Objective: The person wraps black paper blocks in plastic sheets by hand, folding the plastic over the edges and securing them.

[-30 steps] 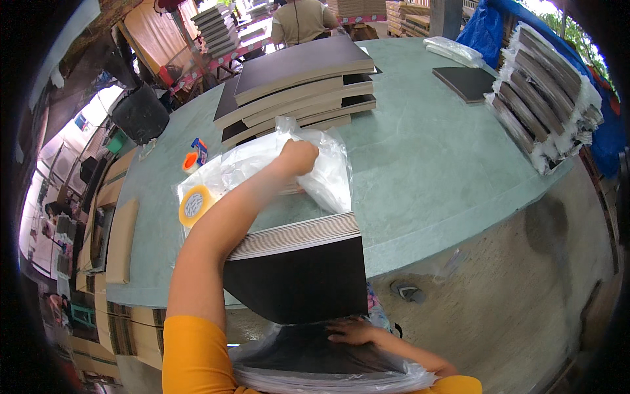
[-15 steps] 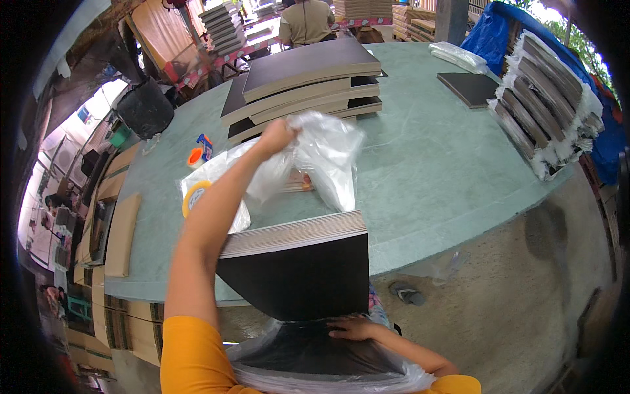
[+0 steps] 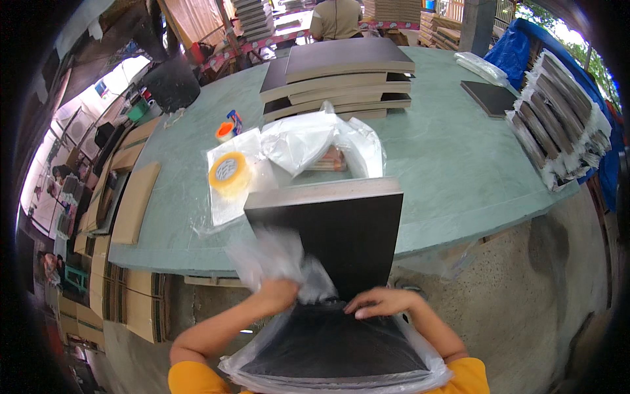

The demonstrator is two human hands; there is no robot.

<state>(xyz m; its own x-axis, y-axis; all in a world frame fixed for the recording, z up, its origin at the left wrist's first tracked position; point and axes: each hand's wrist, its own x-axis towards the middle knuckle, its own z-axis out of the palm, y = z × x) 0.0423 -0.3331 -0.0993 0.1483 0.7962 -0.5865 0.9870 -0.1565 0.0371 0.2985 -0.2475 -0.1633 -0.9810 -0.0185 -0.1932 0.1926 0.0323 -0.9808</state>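
A stack of black panels with pale edges stands between me and the green table. Nearer to me a dark surface covered in clear plastic wrap adjoins its lower edge. My left hand is closed on a thin clear plastic bag, blurred by motion, in front of the stack's lower left. My right hand rests at the upper edge of the wrapped surface, thumb and fingers apart, fingertips touching it near the base of the stack. What lies under that hand is hidden.
Loose plastic bags and a yellow tape roll lie on the green table. Behind them is a pile of black boards. A wrapped bundle leans at the right. Flat cardboard is at the left.
My left hand has pulled a plastic bag off the table pile and brought it down toward me. My right hand has shifted up to the wrapped surface's edge. The view has shifted.
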